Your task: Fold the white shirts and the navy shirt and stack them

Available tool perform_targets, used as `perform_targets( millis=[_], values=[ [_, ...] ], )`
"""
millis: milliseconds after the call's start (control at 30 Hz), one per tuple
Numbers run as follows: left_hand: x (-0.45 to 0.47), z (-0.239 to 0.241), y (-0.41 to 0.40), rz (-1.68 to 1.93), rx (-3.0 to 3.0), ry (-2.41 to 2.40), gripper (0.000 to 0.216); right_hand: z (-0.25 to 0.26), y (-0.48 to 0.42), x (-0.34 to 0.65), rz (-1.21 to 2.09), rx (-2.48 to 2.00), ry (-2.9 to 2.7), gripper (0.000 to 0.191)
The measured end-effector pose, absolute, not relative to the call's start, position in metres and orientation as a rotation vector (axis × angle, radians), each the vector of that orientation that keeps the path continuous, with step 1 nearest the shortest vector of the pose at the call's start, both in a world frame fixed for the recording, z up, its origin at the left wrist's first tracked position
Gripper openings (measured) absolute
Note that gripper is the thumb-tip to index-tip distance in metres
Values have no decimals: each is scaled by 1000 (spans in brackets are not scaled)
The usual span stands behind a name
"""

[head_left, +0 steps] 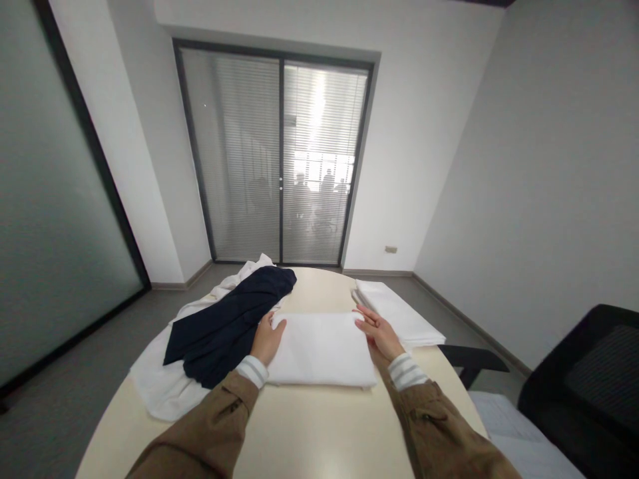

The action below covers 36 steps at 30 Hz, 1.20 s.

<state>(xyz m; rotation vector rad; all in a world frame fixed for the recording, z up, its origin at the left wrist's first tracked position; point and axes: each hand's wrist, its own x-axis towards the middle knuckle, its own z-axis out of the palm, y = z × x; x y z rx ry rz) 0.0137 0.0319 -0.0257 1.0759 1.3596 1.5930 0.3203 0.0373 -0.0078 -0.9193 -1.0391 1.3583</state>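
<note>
Evenly, a person's two hands hold a folded white cloth (319, 349) at its far corners, flat at the middle of a pale, round-edged tabletop (309, 432). The left hand (268, 339) has a narrow grip, its thumb resting on the fabric; the right hand (380, 332) pinches the opposite corner, its grip equally narrow. The cloth is a smooth, neat rectangle. To the left, a rumpled navy cloth (229, 326) lies over loose, creased white fabric (160, 389); to the right sits a flat folded white stack (397, 311). Striped cuffs (407, 371) show beneath brown sleeves (200, 426).
</note>
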Motion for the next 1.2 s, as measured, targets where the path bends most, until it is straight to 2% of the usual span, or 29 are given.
perform_targets(
  millis=[133,233,500,733,967,1100,1200],
  values=[
    [11,-18,31,1613,1061,1306,38,-8,37,322,1350,-869,-1037,39],
    [12,-13,27,1616,1023,1240,41,-14,39,326,1352,-857,-1059,40],
    [8,-6,19,1490,995,1093,61,-22,44,333,1269,-954,-1094,34],
    [-2,-6,19,1439,1094,1188,54,-9,33,330,1307,-945,-1208,39],
    [2,-7,16,1512,1074,1042,64,-11,38,328,1400,-936,-1146,47],
    [6,-4,13,1513,1069,996,64,-9,31,324,1511,-887,-1104,52],
    [7,-1,11,1483,1018,968,59,-7,24,319,1540,-944,-1248,49]
  ],
)
